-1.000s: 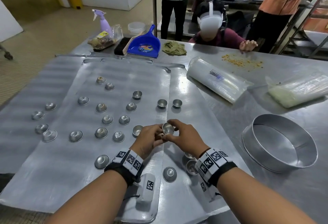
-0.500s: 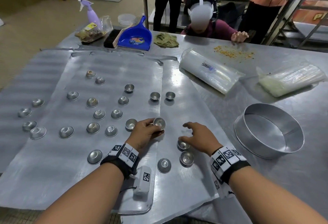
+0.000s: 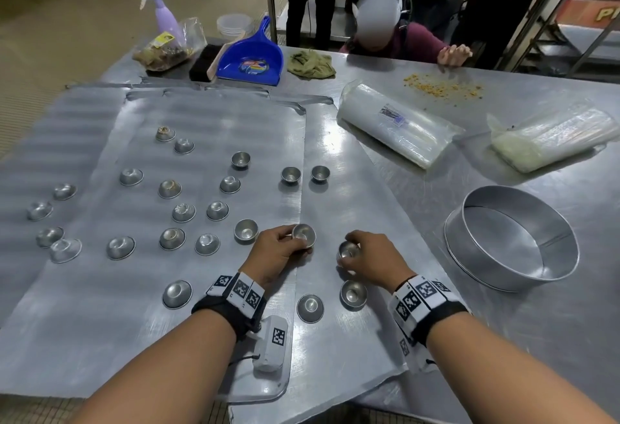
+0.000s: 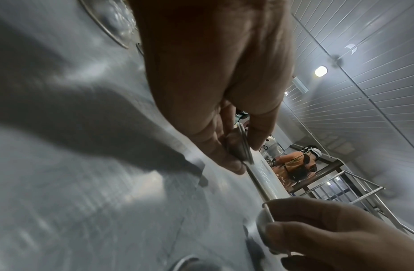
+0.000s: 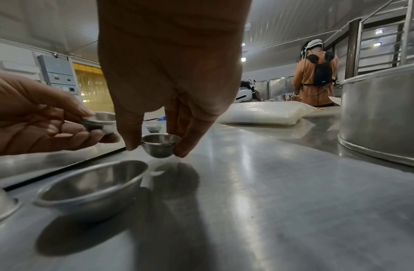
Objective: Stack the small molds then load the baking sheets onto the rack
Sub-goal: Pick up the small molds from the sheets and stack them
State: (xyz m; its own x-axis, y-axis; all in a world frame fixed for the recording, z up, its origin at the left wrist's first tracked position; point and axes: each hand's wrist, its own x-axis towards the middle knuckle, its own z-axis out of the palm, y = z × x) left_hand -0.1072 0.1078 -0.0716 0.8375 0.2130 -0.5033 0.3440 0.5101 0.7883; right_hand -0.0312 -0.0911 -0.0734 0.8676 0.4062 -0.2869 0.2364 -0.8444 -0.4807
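Commercial bakery kitchen: stainless counter point(image 3: 503, 168), flat baking sheets point(image 3: 208, 121) dotted with small metal molds point(image 3: 217, 210), round cake tin point(image 3: 510, 239), bagged supplies point(image 3: 396, 125), metal rack point(image 3: 577, 14), panelled walls and ceiling

We reach both forearms forward, wrists banded. Our left hand point(image 3: 280, 250) curls its fingers and thumb around a small mold point(image 3: 304, 235). Our right hand point(image 3: 370, 261) points down and pinches another small mold point(image 5: 160, 146) between thumb and fingertips.
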